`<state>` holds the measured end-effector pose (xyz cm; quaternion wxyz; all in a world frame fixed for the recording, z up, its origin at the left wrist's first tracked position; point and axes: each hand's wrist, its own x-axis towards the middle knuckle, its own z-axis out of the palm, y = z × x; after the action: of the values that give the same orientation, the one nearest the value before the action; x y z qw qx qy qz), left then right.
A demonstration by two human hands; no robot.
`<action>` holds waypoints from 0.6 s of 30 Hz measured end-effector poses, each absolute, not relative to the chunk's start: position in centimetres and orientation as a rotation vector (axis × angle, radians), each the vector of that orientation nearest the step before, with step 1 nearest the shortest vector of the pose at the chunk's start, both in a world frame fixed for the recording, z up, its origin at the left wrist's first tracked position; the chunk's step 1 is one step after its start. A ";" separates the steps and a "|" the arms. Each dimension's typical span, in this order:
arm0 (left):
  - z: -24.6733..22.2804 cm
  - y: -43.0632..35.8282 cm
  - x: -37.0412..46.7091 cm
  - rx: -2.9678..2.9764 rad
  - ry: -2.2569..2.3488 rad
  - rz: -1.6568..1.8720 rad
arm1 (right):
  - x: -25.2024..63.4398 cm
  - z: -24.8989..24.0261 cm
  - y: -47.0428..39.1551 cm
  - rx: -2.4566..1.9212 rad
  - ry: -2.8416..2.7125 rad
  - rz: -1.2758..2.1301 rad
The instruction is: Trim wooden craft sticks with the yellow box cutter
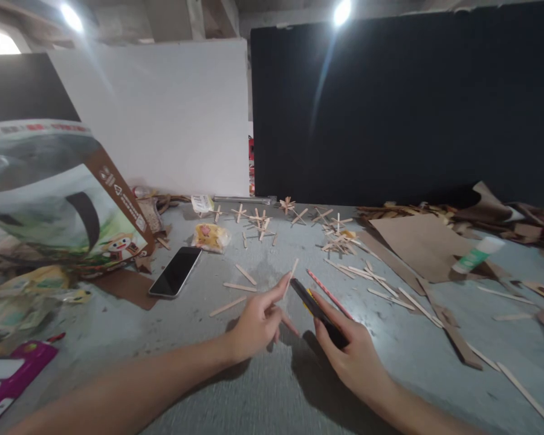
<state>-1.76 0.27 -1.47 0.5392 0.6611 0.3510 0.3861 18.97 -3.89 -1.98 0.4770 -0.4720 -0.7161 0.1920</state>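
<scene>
On the table (254,405), clock centred between the fingertips. Edges: loose sticks (240,287) at 9 o'clock, phone (176,273) beyond them; crossed sticks (263,225) from 11 to 1, well apart; cardboard (412,241) at 2; red rod (325,289) at 3, just beside the right hand (353,353). Widest room lies at 6, between the forearms. Stick (294,269) at centre: pale, slim, top leaning slightly toward 1; lower end pinched by left hand (256,323) fingertips. Right fingers wrap a black tool (312,306), yellow-trimmed, tip near the stick; contact cannot be told.
</scene>
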 end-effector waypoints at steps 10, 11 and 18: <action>-0.7 0.0 -1.8 1.570 0.915 0.903 | 18.9 -2.0 -4.1 -1.172 -1.722 0.515; -0.7 0.0 -1.7 1.564 0.910 0.911 | 18.9 -2.0 -4.1 -1.175 -1.718 0.525; -0.5 -0.1 -1.6 1.516 0.837 0.924 | 18.8 -2.0 -4.0 -1.179 -1.719 0.522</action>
<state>-1.64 -0.10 -0.48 0.5558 0.6421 0.3545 0.3912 18.82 -4.05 -1.97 0.4763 -0.4824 -0.7034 0.2137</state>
